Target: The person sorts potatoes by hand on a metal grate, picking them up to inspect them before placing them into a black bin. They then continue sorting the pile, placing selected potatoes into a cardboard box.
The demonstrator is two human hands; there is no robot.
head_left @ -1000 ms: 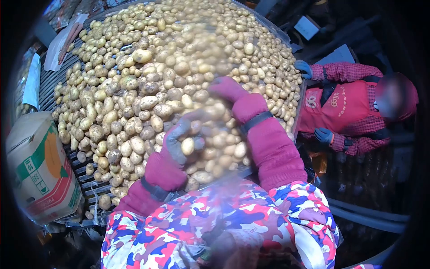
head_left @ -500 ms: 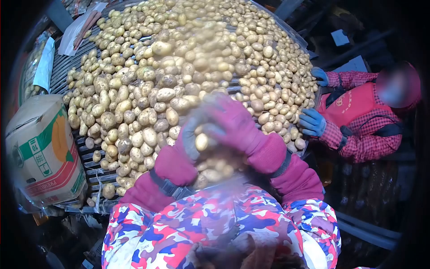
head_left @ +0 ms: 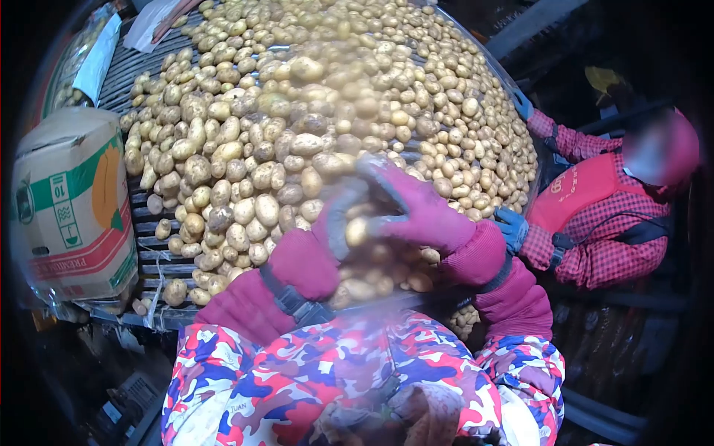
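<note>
My left hand (head_left: 339, 221), in a maroon glove with a grey palm, is curled around a pale potato (head_left: 357, 231) low over the slatted table. Close on its right, my right hand (head_left: 420, 207), gloved alike, has its thumb and fingers spread apart, the thumb tip right by that potato. A blurry smear in the view softens both hands. Many potatoes (head_left: 256, 211) of mixed sizes lie ahead of and around my hands, with more (head_left: 364, 288) between my forearms at the near edge.
A cardboard box (head_left: 78, 212) stands on the slatted table (head_left: 152, 260) at left. Plastic packaging (head_left: 97, 56) lies behind it. Across on the right, a person (head_left: 587, 197) in blue gloves and a red apron stands at the table's edge. A metal bar (head_left: 535, 28) runs behind.
The view has shifted, so the potatoes appear further right. My right hand's fingers have spread apart and moved right from the left hand. The other person's near glove has moved to the table's edge.
</note>
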